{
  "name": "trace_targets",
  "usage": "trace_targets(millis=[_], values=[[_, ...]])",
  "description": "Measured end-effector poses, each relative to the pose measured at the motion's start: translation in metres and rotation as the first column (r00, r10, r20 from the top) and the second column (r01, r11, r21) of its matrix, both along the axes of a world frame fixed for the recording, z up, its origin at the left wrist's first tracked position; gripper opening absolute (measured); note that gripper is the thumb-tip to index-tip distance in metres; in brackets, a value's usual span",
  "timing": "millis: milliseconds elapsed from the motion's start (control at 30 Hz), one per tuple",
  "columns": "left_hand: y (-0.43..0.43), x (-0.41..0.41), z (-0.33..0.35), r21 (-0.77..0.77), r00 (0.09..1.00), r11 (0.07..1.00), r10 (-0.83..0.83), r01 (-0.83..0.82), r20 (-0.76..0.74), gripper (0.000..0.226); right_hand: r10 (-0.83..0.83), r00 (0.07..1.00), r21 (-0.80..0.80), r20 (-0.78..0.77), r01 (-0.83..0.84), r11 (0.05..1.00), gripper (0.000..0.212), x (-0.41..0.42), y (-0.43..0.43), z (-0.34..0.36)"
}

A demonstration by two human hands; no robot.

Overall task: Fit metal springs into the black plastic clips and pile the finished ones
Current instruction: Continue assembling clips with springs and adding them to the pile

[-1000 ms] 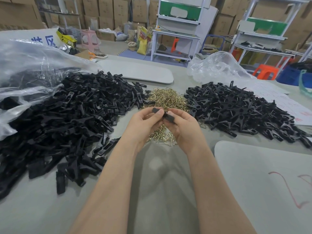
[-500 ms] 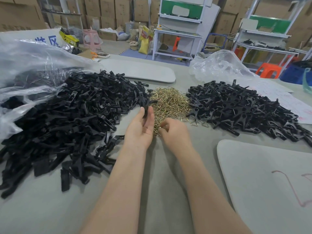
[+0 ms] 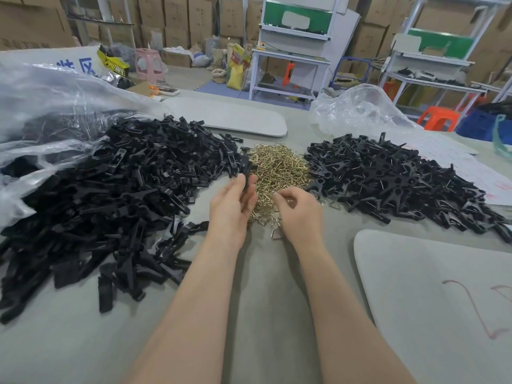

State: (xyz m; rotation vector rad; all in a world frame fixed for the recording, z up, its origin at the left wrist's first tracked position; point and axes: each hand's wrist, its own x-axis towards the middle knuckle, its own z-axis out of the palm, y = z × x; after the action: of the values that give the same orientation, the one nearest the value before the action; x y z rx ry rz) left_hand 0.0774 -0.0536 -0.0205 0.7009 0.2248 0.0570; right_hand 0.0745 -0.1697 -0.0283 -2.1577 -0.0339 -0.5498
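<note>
Gripping a slim black plastic clip (image 3: 245,173) in the left hand (image 3: 231,207), with the thumb on one side and the fingers (image 3: 235,187) on the other, pressed together round its lower part, the upper end sticking up clear of them. Holding it upright just above the near left edge of the heap of brass-coloured bent-wire metal springs (image 3: 279,167), in the middle of the grey felt-covered tabletop (image 3: 263,300). Hovering the right hand (image 3: 300,213) just beside the left, over the near side of the same heap, fingers (image 3: 279,196) curled in towards the thumb; cannot tell whether pinching a spring or nothing at all.

Working between two dark piles. On the left, touching the springs, a broad heap of loose black plastic clip pieces (image 3: 110,195), spilling out of a crumpled clear plastic bag (image 3: 55,106). On the right, touching the far side of the springs, a flatter pile of black clips with wire springs fitted (image 3: 401,184), metal glinting on many of them.

Beyond that right pile, a second crumpled clear bag (image 3: 360,109) and a white paper sheet with red marks (image 3: 476,173). Near the right forearm, a pale grey rounded pad with a red scribble (image 3: 429,300); at the far side of the tabletop, another grey rounded pad (image 3: 227,117).
</note>
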Motion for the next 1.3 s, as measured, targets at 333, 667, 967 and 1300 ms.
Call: trace_targets(millis=[333, 667, 967, 1300], values=[[-0.011, -0.013, -0.005, 0.931, 0.965, 0.269, -0.025, -0.246, 0.262, 0.017, 0.001, 0.996, 0.758, -0.09, 0.068, 0.649, 0.011, 0.001, -0.02, 0.021], [-0.011, -0.017, -0.002, 0.922, 0.91, 0.085, -0.145, -0.379, 0.387, 0.025, 0.102, 0.964, 0.546, -0.245, 0.05, 0.837, 0.017, 0.0, -0.028, 0.026], [-0.01, -0.017, -0.003, 0.917, 0.905, 0.072, -0.15, -0.392, 0.399, 0.022, 0.054, 0.973, 0.473, -0.226, 0.061, 0.879, 0.021, -0.001, -0.029, 0.026], [-0.004, -0.019, 0.004, 0.919, 0.903, 0.292, -0.26, -0.264, 0.342, 0.02, 0.572, 0.762, 0.869, -0.305, -0.022, 0.494, 0.013, -0.008, -0.04, 0.035]])
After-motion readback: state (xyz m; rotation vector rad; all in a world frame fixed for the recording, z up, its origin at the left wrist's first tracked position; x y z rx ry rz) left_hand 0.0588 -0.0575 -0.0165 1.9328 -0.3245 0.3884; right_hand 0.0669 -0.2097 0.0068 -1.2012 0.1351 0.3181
